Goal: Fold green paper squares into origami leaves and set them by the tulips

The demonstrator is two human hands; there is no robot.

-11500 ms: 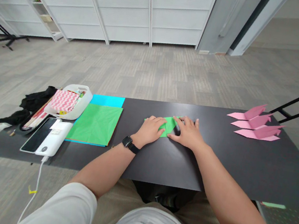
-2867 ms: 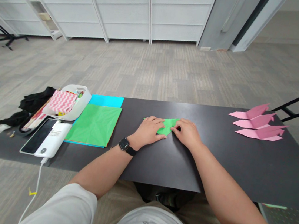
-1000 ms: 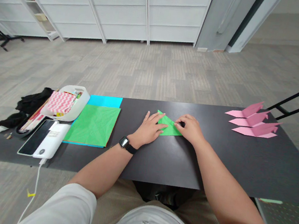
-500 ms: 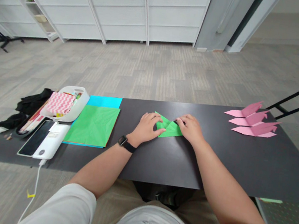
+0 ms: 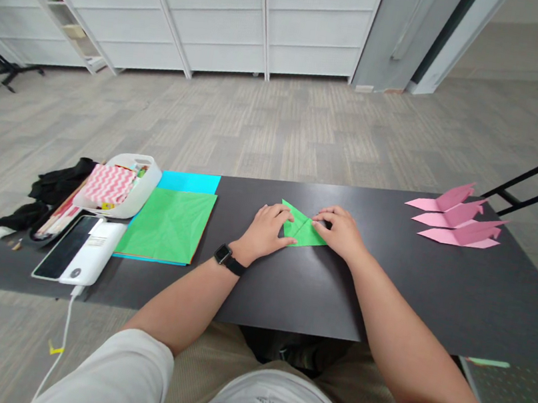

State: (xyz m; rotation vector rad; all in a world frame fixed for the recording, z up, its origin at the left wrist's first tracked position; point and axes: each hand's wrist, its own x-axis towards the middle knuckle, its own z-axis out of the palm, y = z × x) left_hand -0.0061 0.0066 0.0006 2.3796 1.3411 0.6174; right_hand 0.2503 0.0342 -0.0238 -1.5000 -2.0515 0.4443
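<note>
A folded piece of green origami paper (image 5: 302, 229) lies on the dark table in front of me, with a crease running across its middle. My left hand (image 5: 269, 228), wearing a black watch on the wrist, holds the paper's left side, thumb at the near edge and fingers at the far one. At the right corner my right hand (image 5: 338, 231) grips the paper between thumb and curled fingers. Part of the paper's right end is hidden under that hand.
Left of my hands lies a stack of green sheets (image 5: 169, 224) over a blue sheet (image 5: 191, 182). Beyond it are a white basket (image 5: 148, 187), a phone (image 5: 67, 249) and a cabled white power bank (image 5: 93, 253). Three pink paper cranes (image 5: 461, 235) stand far right on the table (image 5: 416, 297).
The raised flap on the green paper now lies flatter. My left thumb has drawn back toward the near edge, and my right fingers have shifted slightly left over the paper.
</note>
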